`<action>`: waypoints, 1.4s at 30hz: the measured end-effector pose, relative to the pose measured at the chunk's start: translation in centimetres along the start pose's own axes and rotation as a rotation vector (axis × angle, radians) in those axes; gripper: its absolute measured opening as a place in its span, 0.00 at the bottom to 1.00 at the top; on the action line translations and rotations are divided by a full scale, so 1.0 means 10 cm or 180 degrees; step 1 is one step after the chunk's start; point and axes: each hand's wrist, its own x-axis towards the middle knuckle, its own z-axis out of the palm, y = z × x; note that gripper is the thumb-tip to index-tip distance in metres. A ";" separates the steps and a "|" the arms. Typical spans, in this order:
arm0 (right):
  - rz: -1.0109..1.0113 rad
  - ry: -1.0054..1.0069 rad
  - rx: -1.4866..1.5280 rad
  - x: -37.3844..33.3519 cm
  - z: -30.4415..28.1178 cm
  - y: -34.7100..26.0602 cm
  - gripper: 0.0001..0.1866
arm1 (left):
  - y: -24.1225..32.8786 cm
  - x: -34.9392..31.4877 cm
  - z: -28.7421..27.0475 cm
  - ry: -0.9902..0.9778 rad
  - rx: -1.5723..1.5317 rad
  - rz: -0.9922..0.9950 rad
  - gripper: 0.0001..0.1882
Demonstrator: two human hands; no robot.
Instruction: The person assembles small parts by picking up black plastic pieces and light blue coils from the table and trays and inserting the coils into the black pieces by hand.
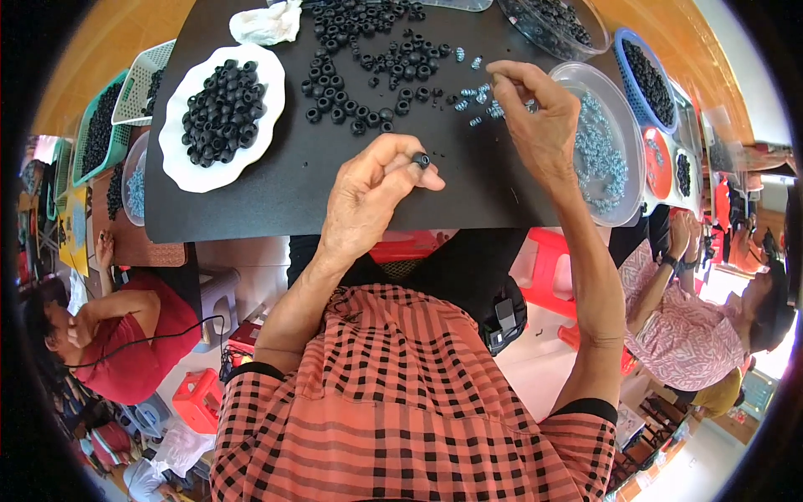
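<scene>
The left hand (pixel 368 197) rested on the near part of the black desk (pixel 276 180), its fingers curled in and a small black ring (pixel 421 159) pinched between thumb and forefinger. The right hand (pixel 535 117) reached farther out, fingertips drawn narrow over a loose scatter of small silver rings (pixel 477 94) (whether one was actually pinched could not be made out). Just to the right of that hand stood a clear plastic bowl (pixel 623 192) holding many more silver rings. Beyond both hands a spread of black rings (pixel 360 79) lay on the desk, and well to the left a white dish (pixel 180 163) was heaped with black rings too. A crumpled white cloth (pixel 268 23) sat at the far edge. Other people sat low on either side.
</scene>
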 end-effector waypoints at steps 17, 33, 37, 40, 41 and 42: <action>0.0190 -0.0533 0.0262 -0.59 0.11 -0.05 0.07 | -0.01 -0.01 0.03 0.0162 0.0317 -0.0019 0.08; -0.1606 -0.1183 -0.0915 0.24 0.36 0.18 0.09 | -0.01 -0.01 0.02 0.0063 0.0042 -0.0106 0.08; -0.1223 -0.1525 -0.0953 0.26 0.35 0.11 0.09 | 0.03 -0.01 0.01 0.0048 0.0078 -0.0171 0.08; -0.0986 -0.1091 -0.0985 0.18 0.32 0.01 0.10 | 0.01 -0.01 0.00 0.0092 0.0107 -0.0160 0.08; -0.0516 -0.1088 -0.0457 0.12 0.27 -0.07 0.10 | 0.00 -0.01 -0.01 0.0130 0.0062 -0.0161 0.08; -0.0040 -0.1064 0.0057 0.05 0.22 -0.13 0.11 | -0.02 0.00 -0.01 0.0150 0.0015 -0.0162 0.08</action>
